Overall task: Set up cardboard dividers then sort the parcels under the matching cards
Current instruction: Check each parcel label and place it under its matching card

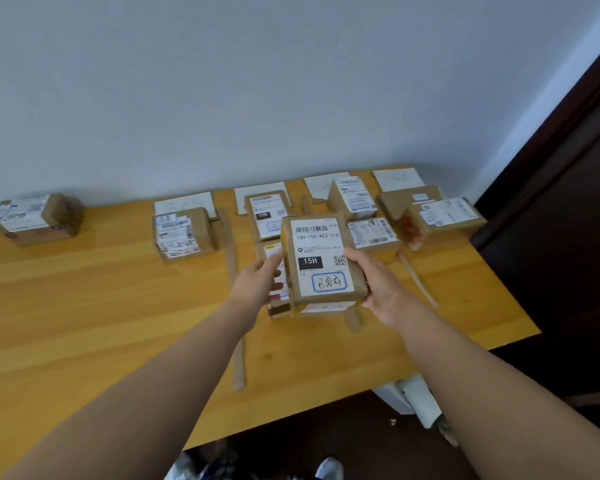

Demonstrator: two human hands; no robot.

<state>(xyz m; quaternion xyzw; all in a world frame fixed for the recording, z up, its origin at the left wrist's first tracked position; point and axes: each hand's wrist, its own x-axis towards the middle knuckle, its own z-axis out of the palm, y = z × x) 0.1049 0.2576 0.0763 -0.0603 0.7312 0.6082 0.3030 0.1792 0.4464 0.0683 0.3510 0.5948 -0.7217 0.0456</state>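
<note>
Both my hands hold a brown parcel (321,261) with a white label reading 15H, above the wooden table (84,306). My left hand (262,277) grips its left side; my right hand (378,285) grips its right side and lower corner. Another parcel (274,306) lies under it, mostly hidden. Several white cards (184,202) lie along the wall edge. Cardboard strip dividers (231,258) run from back to front between the columns. Further parcels sit below the cards: one (184,237) on the left, one (265,213) in the second column, several on the right (440,220).
A lone parcel (37,218) lies at the table's far left corner. A dark wooden door (568,202) stands at the right. A white object (413,400) sits on the floor beneath the table's front right edge. The wall runs right behind the cards.
</note>
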